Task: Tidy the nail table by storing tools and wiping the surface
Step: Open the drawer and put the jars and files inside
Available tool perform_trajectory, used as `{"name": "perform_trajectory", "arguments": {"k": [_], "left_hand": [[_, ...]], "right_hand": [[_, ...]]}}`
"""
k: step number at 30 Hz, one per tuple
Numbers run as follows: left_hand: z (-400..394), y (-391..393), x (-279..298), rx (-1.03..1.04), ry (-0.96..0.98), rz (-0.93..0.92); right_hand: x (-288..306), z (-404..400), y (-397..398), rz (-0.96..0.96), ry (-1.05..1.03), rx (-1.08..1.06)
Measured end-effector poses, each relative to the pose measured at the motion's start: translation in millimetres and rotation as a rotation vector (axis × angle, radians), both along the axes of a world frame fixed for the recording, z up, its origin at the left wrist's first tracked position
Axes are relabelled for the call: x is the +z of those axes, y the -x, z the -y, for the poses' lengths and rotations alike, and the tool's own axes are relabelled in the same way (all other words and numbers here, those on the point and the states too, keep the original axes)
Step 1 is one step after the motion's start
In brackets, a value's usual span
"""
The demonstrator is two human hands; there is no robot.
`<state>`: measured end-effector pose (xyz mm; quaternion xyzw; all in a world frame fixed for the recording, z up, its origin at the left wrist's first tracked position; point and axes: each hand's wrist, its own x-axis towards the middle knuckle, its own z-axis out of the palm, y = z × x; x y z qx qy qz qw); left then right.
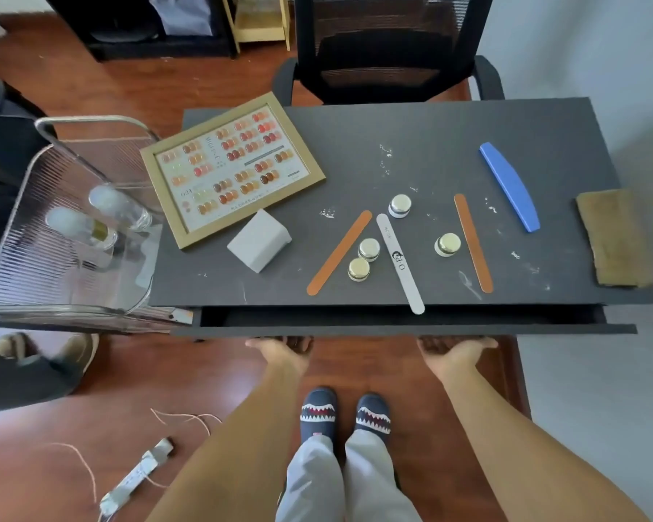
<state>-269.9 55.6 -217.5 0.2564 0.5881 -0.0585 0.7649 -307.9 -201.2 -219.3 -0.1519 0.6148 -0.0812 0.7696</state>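
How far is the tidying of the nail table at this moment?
Early. Done: nothing stored or wiped yet. In hand: left hand and right hand hook under the drawer front, which stands slightly open. Left: the files, such as the blue file, the four jars, such as one jar, the white block, then wiping white specks with the cloth.

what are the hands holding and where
Both the left hand and right hand grip the drawer front from under its lower edge.
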Motion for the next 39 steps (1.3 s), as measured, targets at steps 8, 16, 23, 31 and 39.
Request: {"name": "perform_trajectory", "arguments": {"k": [8, 16, 23, 31, 39], "left_hand": [[-13.2, 50.0, 49.0, -0.274, -0.608, -0.179], [-44.0, 72.5, 64.2, -0.856, -1.067, -0.298], [-62.3, 116.4, 62.7, -1.354, -1.177, -0.378], [-74.9, 152.1, 62.8, -1.465, -1.175, -0.399], [-57.2, 72.5, 108.0, -1.275, -1.459, -0.088]], "right_hand": [[46.5, 4.4, 56.1, -0.158, 0.365, 0.236], [71.9, 25.9, 59.2, -0.476, 0.565, 0.7], [85.9, 16.0, 96.9, -0.638, 1.146, 1.2], [66.7, 34.9, 130.6, -0.566, 1.318, 1.676], [101.3, 8.0, 54.8, -0.036, 1.698, 1.359]]}}
